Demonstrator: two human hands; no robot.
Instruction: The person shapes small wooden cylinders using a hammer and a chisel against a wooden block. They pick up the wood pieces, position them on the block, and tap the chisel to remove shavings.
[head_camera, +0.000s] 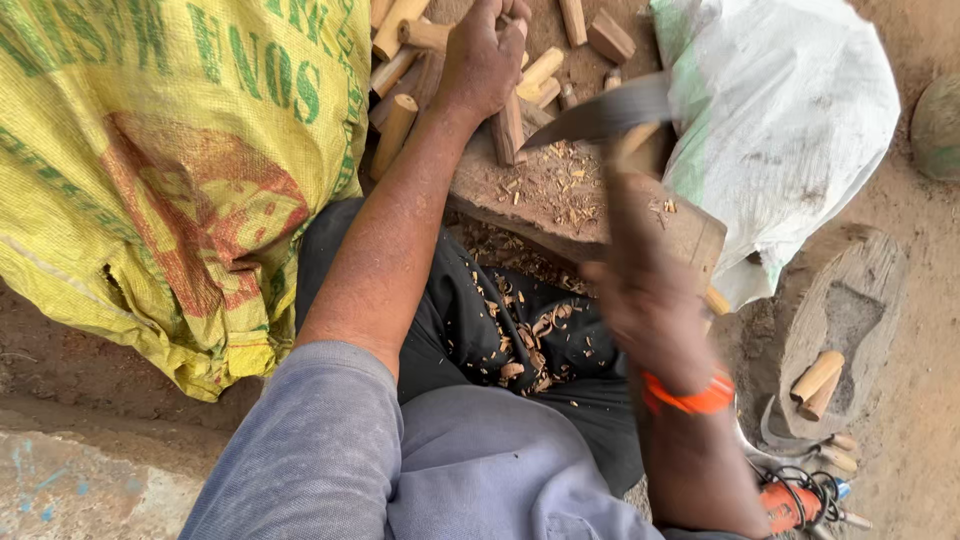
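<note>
Head view. Left hand (483, 58) reaches forward, fingers curled closed around a short wooden stick (507, 130) standing on end on the wooden block (560, 205). Right hand (650, 290) is blurred; fingers wrapped around the handle of a broad blade (600, 115), held just beside the stick, tip toward it. Orange band (690, 400) on right wrist. Loose cut sticks (400, 60) piled beyond the block. Shavings (525, 345) on the dark trousers. Yellow sack (170, 170) at left, white sack (790, 120) at right.

Yellow sack (170, 150) w/ green lettering & red print, white bag (790, 110), orange wristband (690, 398), pale tan wood pegs (400, 40)
</note>
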